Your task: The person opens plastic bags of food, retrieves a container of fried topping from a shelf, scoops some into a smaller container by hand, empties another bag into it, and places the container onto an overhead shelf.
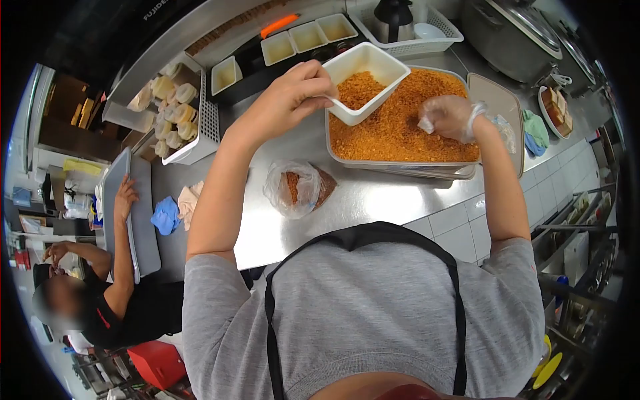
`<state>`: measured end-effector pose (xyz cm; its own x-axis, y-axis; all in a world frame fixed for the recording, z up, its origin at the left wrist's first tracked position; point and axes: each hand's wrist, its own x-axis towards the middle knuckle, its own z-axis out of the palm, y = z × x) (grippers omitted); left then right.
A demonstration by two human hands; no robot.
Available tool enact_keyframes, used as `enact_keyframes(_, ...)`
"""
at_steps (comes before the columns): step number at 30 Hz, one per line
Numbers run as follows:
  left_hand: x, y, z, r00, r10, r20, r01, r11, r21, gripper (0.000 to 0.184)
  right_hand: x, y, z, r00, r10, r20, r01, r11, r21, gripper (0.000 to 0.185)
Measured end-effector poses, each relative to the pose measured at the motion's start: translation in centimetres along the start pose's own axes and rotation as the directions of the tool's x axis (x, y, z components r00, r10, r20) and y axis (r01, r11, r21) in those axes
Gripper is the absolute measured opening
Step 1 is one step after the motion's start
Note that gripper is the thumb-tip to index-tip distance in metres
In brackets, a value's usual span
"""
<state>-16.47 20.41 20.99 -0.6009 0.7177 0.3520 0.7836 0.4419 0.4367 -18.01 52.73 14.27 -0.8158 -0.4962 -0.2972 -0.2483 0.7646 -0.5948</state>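
My left hand [305, 93] grips the near left rim of a white square container [388, 65], tilted, with some orange-brown crumbs inside. Beneath and beside it is a large rectangular tub [400, 163] filled with the same crumbs [393, 137]. Inside the tub's right part, my right hand [450, 118], in a clear plastic glove, touches the crumbs with its fingers drawn together; whatever they hold is too small to make out. On the steel counter in front of the tub lies a clear plastic bag [293, 190] with reddish-brown contents.
A white basket of bottles [193, 143] stands at the left, with white containers [309, 37] along the back. Blue [165, 215] and green [534, 127] cloths lie on the counter. A co-worker [133, 287] at the left touches a grey tray [143, 227]. A large pot [510, 47] is back right.
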Motion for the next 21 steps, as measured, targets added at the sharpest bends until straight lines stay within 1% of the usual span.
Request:
enact_keyframes(1,-0.2,0.1,0.1,1.0,-0.007,-0.001,0.007,1.0,-0.001,0.014,0.2,0.5,0.0,1.0,-0.003,0.007,0.003,1.0,0.0,0.014)
enact_keyframes(3,-0.2,0.3,0.2,1.0,-0.002,0.009,0.002,1.0,0.014,0.014,0.4,1.6,-0.4,0.998,0.065,-0.02,-0.06,0.984,0.167,0.021)
enact_keyframes(5,-0.3,0.2,0.4,1.0,-0.007,0.012,0.007,1.0,0.009,0.014,-0.1,0.1,-0.9,0.997,0.064,-0.043,-0.054,0.979,0.199,0.02)
enact_keyframes(7,-0.3,0.2,0.6,1.0,-0.009,0.014,0.009,1.0,0.005,0.014,-1.1,-2.2,-2.0,0.993,0.113,-0.034,-0.114,0.992,-0.055,0.02)
enact_keyframes(8,-0.3,0.3,0.7,1.0,-0.013,0.013,0.013,1.0,0.004,0.014,-1.3,-2.0,-2.5,0.993,0.115,-0.039,-0.117,0.992,-0.055,0.02)
enact_keyframes(10,-0.3,0.4,0.8,1.0,-0.017,0.011,0.017,1.0,0.003,0.014,-0.9,-1.4,-4.0,0.998,0.015,-0.063,-0.003,0.983,0.184,0.019)
enact_keyframes(11,-0.1,0.6,0.8,1.0,-0.008,0.02,0.008,1.0,0.015,0.014,-0.7,-1.6,-4.9,0.998,0.016,-0.065,-0.004,0.983,0.185,0.019)
enact_keyframes(13,0.3,0.9,1.1,0.999,0.005,0.033,-0.006,1.0,0.027,0.014,-0.8,-2.5,-6.9,0.96,-0.225,-0.167,0.245,0.963,0.11,0.018)
enact_keyframes(14,0.5,1.0,1.3,0.999,0.013,0.039,-0.014,1.0,0.018,0.014,-1.2,-3.7,-7.5,0.96,-0.222,-0.172,0.243,0.964,0.11,0.018)
enact_keyframes(16,0.8,1.0,1.6,0.999,0.028,0.047,-0.029,1.0,0.009,0.014,-1.3,-6.5,-8.2,0.91,-0.328,-0.255,0.299,0.943,-0.147,0.016)
enact_keyframes(17,1.0,1.0,1.8,0.998,0.041,0.049,-0.041,0.999,-0.002,0.014,-0.9,-7.0,-8.0,0.909,-0.325,-0.26,0.295,0.944,-0.148,0.016)
enact_keyframes(19,1.3,1.1,2.0,0.997,0.057,0.05,-0.056,0.998,-0.011,0.014,0.3,-7.9,-7.3,0.873,-0.424,-0.242,0.392,0.904,-0.173,0.014)
enact_keyframes(20,1.4,1.1,2.1,0.996,0.069,0.05,-0.069,0.997,-0.017,0.014,0.5,-8.9,-6.9,0.888,-0.412,-0.201,0.342,0.888,-0.308,0.015)
enact_keyframes(21,1.5,1.2,2.1,0.996,0.08,0.05,-0.079,0.997,-0.023,0.014,0.6,-9.7,-6.6,0.887,-0.415,-0.203,0.343,0.886,-0.311,0.015)
